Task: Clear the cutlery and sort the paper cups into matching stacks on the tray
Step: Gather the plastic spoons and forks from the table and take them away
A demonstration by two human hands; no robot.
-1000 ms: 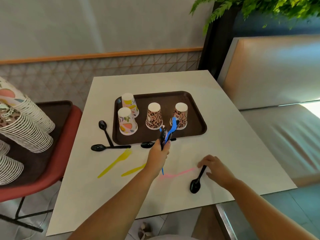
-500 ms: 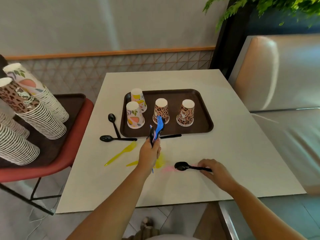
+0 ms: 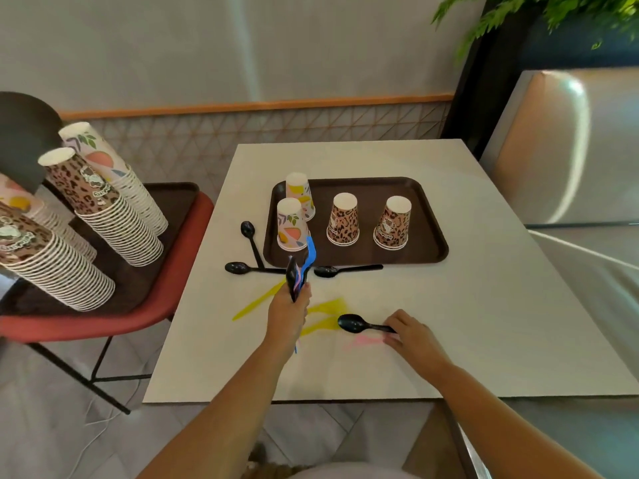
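Head view: left hand [image 3: 288, 314] clutching cutlery bundle [image 3: 300, 271], right hand [image 3: 411, 331] pinching black spoon [image 3: 359, 323] beside it.

place: café or eatery | cues: padded booth seat [image 3: 553, 150]; serving tray [image 3: 428, 216]; tall paper-cup stacks [image 3: 114, 216]

Left hand [image 3: 288, 314]: raised above the near table [image 3: 484, 305], gripping a bundle of cutlery [image 3: 300, 267], black and blue pieces upright.
Right hand [image 3: 413, 335]: low on the table, pinching the handle of a black spoon [image 3: 356, 323]; pink piece [image 3: 363, 341] just beside.
Tray [image 3: 428, 229]: four upturned cups, two floral [image 3: 292, 224] left, two leopard [image 3: 343, 219] right.
Left chair [image 3: 155, 295]: tall cup stacks [image 3: 103, 209].
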